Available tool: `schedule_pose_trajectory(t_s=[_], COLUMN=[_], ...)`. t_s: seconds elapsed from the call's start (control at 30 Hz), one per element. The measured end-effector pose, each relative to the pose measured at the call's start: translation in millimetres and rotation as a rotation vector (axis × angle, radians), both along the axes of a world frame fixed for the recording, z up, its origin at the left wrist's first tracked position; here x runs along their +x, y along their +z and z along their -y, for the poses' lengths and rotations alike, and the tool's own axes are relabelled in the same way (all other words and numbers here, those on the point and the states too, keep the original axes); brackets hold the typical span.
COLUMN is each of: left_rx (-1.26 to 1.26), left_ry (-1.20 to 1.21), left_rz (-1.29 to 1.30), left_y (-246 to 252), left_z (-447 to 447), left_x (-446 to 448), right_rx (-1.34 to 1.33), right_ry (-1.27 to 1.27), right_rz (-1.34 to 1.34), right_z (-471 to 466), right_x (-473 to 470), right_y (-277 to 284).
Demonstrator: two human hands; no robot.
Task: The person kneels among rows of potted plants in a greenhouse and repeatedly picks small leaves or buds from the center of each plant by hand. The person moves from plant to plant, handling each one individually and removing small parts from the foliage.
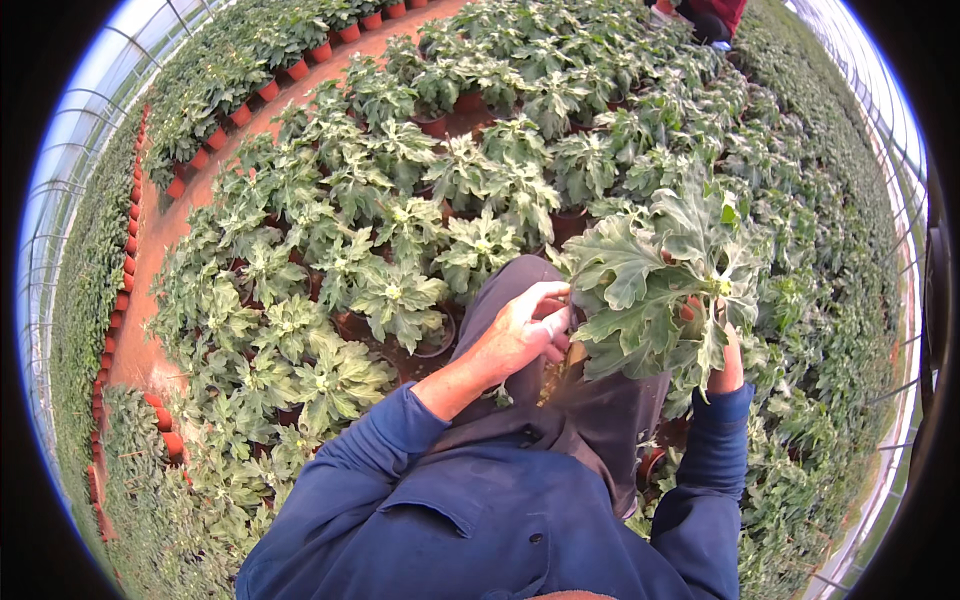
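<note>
A leafy chrysanthemum plant (652, 292) with broad, lobed grey-green leaves is held up over my right thigh, closer to me than the plants around it. My right hand (726, 364) grips it from the right side; leaves cover most of the fingers, and a fingertip shows among them. On the plant's left edge is my left hand (529, 326), its fingers curled beside the lower leaves. Whether those fingers pinch anything is hard to see. The plant's base and any pot under it are hidden by the foliage. My dark trousers (495, 315) lie just below both hands.
Potted chrysanthemums (397, 292) crowd close around my legs on all sides. A reddish dirt path (161, 262) runs along the left, bordered by a row of orange pots (240, 115). Another person (709, 19) is at the far top right. Greenhouse hoops (892, 135) arch at both sides.
</note>
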State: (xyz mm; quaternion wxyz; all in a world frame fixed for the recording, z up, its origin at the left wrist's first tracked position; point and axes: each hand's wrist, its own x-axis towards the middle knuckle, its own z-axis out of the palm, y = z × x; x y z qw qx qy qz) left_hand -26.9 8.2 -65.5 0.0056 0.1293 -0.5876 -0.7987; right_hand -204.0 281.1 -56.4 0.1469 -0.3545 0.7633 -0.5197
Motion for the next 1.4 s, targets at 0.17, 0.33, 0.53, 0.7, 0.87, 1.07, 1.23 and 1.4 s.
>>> schedule_pose_trajectory(t_s=[0.17,0.33,0.53,0.7,0.87,1.07,1.23,1.4], left_rx=[0.292,0.213,0.585,0.479,0.326,0.174,0.171,0.235], left_ry=[0.02,-0.046,-0.069,0.104,0.379,0.811,0.963,1.045], left_rz=[-0.011,-0.223,-0.157,-0.233,-0.113,0.047,0.22,0.335], left_y=[23,-11,-52,-21,1,-20,-85,-157], left_z=[8,16,40,87,188,296,338,357], left_x=[-15,-43,-75,-111,-189,-292,-337,-345], right_rx=[-0.038,0.099,0.06,-0.075,0.116,0.207,0.268,0.274], right_ry=[-0.096,-0.039,-0.008,-0.143,0.179,0.468,0.514,0.652], right_rz=[-0.197,-0.457,-0.411,0.106,0.37,0.235,0.31,0.227], right_z=[-1,50,122,125,98,86,92,95], right_x=[-13,-35,-36,-22,-13,-15,-32,-41], right_y=[-1,-3,45,38,-14,-42,-42,-46])
